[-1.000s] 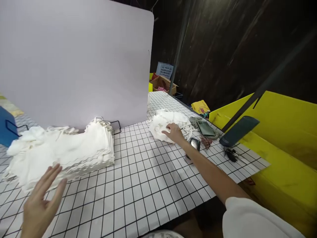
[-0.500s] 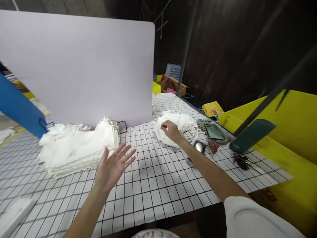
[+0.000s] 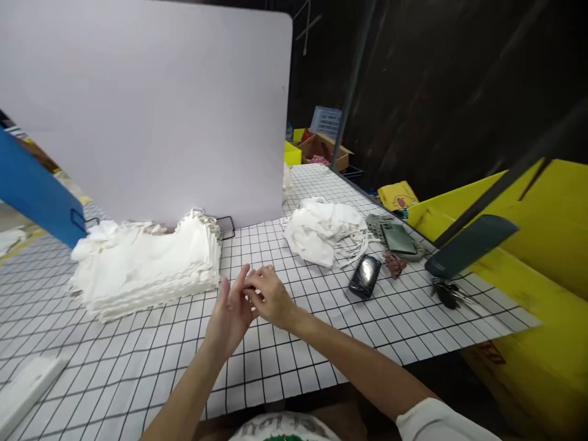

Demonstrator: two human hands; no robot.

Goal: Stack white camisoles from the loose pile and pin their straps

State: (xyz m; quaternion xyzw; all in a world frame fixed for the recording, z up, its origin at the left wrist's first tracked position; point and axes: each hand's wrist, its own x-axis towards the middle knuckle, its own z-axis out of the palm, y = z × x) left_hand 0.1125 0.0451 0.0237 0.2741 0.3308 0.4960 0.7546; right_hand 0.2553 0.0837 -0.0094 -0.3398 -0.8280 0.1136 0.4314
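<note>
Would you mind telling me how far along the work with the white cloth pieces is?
Done: a neat stack of white pieces lies at the left. In hand: nothing; the left hand and right hand touch each other over the table, holding no cloth. Left: a loose heap lies at the right, unsorted.

On the surface (image 3: pixel 321 361), a folded cloth stack (image 3: pixel 147 269) lies left-centre — a loose cloth heap (image 3: pixel 324 233) right of centre, a phone (image 3: pixel 365 275) just beside its lower right.
</note>
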